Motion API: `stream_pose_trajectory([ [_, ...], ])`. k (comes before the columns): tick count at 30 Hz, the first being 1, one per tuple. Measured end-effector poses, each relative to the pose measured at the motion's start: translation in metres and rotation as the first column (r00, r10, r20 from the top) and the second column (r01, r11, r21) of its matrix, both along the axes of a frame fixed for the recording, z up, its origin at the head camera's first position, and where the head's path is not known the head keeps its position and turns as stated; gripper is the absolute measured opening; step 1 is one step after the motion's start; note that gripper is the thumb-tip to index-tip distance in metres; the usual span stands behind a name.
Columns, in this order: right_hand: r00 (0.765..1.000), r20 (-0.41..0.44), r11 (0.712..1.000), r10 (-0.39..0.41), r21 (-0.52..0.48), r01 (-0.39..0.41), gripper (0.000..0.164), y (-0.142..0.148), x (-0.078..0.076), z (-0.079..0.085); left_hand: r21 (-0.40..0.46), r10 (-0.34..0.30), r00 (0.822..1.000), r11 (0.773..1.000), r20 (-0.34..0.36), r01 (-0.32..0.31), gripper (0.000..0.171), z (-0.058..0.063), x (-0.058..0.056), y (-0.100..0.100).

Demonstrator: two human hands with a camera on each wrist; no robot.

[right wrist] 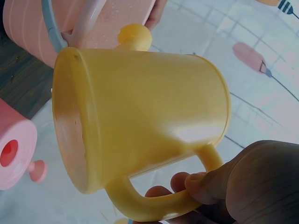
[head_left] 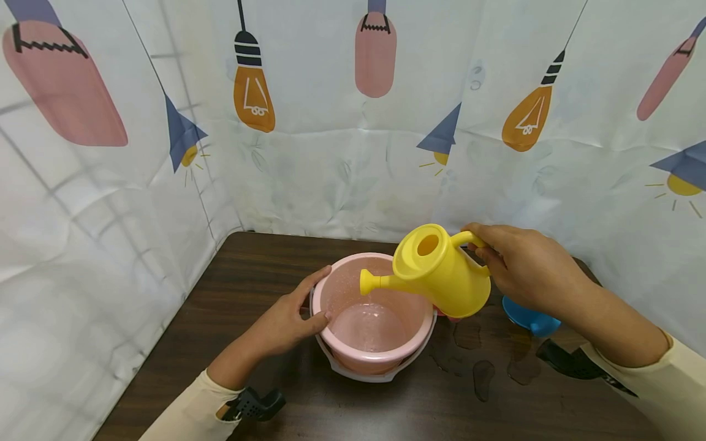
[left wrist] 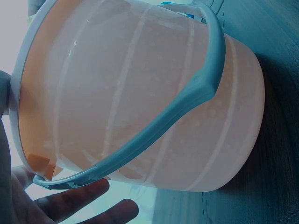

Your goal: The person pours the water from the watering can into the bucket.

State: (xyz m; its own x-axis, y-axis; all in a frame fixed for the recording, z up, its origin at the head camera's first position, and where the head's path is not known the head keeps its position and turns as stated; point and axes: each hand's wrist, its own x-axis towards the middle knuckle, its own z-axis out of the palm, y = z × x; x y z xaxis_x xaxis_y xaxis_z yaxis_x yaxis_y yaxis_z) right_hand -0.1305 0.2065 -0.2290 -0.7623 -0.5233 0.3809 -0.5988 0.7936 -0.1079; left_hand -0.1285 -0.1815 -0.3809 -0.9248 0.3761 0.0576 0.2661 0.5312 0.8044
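Note:
A pink bucket stands on the table with its pale handle hanging down around its side. My left hand holds the bucket at its left rim, thumb on the rim, two fingers stretched past the outer wall in the left wrist view. With my right hand I grip the handle of a yellow watering can, fingers and thumb wrapped round it. The can is tilted, and its spout points down over the bucket's opening. Wet, shiny patches show on the bucket's inner bottom, with droplets on its wall.
A blue rounded vessel stands right of the bucket, partly behind my right wrist. A pink watering can shows at the left of the right wrist view. Water puddles lie on the dark wooden table. Printed cloth hangs behind.

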Motion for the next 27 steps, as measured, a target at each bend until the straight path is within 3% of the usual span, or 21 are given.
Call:
stream_pose_trajectory([
  [27,1.000,0.010,1.000,-0.008,0.002,0.008,0.031,0.0003,0.0000,0.0001,0.001,0.006,1.000,1.000,0.008,-0.006,0.080,0.0007,0.0005,0.0003],
])
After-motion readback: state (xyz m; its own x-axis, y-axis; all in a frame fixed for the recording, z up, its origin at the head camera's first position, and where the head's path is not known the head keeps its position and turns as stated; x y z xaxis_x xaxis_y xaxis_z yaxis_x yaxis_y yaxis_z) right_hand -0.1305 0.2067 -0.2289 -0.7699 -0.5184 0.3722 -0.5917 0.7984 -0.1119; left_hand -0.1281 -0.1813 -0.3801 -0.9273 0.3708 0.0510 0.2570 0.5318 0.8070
